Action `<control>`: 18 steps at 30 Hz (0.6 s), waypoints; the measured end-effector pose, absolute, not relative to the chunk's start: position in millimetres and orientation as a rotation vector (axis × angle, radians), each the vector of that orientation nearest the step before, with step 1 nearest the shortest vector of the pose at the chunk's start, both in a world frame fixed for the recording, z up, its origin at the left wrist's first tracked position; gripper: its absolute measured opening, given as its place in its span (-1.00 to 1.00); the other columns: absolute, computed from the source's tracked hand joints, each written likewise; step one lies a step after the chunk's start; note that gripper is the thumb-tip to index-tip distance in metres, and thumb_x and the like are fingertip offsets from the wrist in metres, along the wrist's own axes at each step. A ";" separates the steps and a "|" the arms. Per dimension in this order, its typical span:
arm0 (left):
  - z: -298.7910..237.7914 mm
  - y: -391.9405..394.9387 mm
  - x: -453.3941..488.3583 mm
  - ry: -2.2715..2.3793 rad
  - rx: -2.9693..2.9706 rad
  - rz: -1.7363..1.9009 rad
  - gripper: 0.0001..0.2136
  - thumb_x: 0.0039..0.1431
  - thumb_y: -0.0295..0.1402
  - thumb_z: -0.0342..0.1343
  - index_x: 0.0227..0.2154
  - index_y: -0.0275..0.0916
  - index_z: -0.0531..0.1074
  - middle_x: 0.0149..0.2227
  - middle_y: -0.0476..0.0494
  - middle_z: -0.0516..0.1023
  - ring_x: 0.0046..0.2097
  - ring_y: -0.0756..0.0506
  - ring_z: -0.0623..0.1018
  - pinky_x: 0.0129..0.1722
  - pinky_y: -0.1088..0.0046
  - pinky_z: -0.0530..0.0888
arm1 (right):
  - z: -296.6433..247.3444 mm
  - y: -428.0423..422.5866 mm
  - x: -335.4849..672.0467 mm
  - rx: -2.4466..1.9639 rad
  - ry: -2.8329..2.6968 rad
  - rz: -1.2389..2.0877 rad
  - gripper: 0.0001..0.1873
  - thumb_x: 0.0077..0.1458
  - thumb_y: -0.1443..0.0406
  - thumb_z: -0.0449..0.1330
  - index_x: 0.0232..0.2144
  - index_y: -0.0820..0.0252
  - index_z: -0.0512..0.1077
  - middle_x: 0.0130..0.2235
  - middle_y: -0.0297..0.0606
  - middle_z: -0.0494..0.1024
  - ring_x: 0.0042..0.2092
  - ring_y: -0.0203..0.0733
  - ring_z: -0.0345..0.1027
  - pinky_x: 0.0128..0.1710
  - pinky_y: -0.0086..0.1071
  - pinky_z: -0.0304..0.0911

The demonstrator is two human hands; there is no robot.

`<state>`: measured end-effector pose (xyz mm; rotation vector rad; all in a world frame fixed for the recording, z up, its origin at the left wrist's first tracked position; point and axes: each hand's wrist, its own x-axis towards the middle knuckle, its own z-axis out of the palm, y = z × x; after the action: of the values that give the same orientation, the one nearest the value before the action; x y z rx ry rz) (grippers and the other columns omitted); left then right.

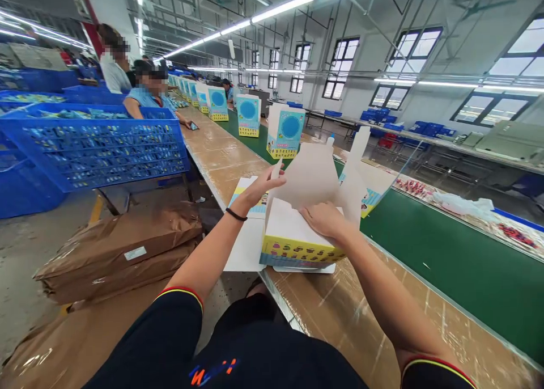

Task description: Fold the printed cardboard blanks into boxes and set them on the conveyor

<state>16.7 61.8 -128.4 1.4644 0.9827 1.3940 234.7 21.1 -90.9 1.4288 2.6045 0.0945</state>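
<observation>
Box (301, 252): on near counter (340, 309), left of belt (408, 230), open, flaps (356, 159) raised | Left grip (262, 187): apparently clamped on left flap (277, 168) | Right grip (325, 219): palm-down on white panel (291, 223), clamping nothing visible | Step: likely pressing panel into box | Next move: likely calls for steady pressure, flaps kept square

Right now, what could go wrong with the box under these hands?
The open box sits close to the edge of the table, so a leftward push might tip it off. The right hand rests on a white panel, which could crease if pressed hard.
</observation>
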 end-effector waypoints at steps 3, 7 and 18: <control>-129.4 51.9 20.3 0.786 1.364 1.344 -0.30 -0.08 0.30 0.29 -0.01 -0.12 0.57 0.09 -0.29 0.60 0.26 -0.37 0.51 0.21 0.10 0.52 | -87.0 11.8 223.9 1.375 2.566 0.043 -0.37 0.54 0.21 -0.24 0.01 0.28 0.63 0.11 0.09 0.65 0.16 0.12 0.53 0.17 -0.10 0.21; -130.0 50.7 28.3 0.857 1.285 1.344 -0.24 -0.01 0.30 0.27 0.11 -0.13 0.48 0.06 -0.27 0.63 0.13 -0.33 0.61 0.09 0.14 0.60 | -87.6 10.2 216.8 1.330 2.552 0.001 -0.37 0.53 0.24 -0.24 0.05 0.29 0.62 0.16 0.08 0.62 0.19 0.12 0.51 0.20 -0.08 0.19; -132.4 75.4 29.7 1.350 1.374 1.253 -0.43 -0.25 -0.44 0.46 -0.10 -0.16 0.39 -0.04 -0.18 0.64 0.06 -0.29 0.63 0.06 0.15 0.61 | -97.1 12.1 265.9 1.638 3.349 0.494 -0.56 0.42 0.33 -0.07 0.15 0.15 0.51 0.10 0.01 0.62 0.14 0.05 0.48 0.17 -0.09 0.29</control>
<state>29.7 75.4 -132.4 1.3742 1.3500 1.2531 265.9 12.1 -97.1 1.6380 3.3487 0.4935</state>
